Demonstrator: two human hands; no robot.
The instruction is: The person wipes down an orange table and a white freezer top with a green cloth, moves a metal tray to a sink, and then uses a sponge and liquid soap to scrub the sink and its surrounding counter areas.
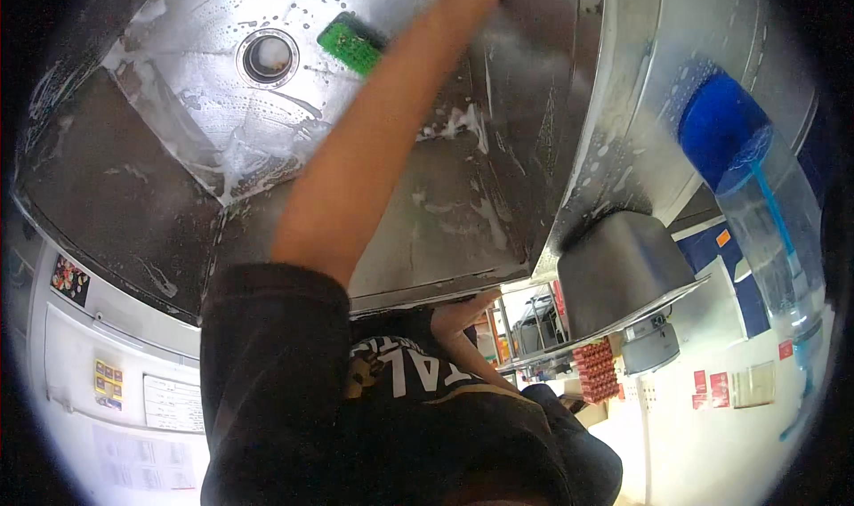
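Observation:
My left forearm point(380, 152) reaches up across a soapy stainless-steel sink basin point(293, 129). The left hand lies past the top edge of the picture, so its hold is hidden. Beside that forearm, a green-bristled scrub brush point(350, 44) rests on the basin floor, partly covered by the arm. Left of the brush is the round drain point(268, 59), with white foam inside. My right arm is bent in front of my dark shirt. Only part of my right hand point(464, 314) shows, small and dim, at the sink's near edge; what its fingers do is unclear.
A clear pump bottle point(754, 165) with blue liquid stands on the wet ledge to the right. Near it is a box-shaped grey metal surface point(620, 272). Stacked red egg trays point(596, 370), shelving point(527, 322) and papers on walls point(173, 402) appear behind me.

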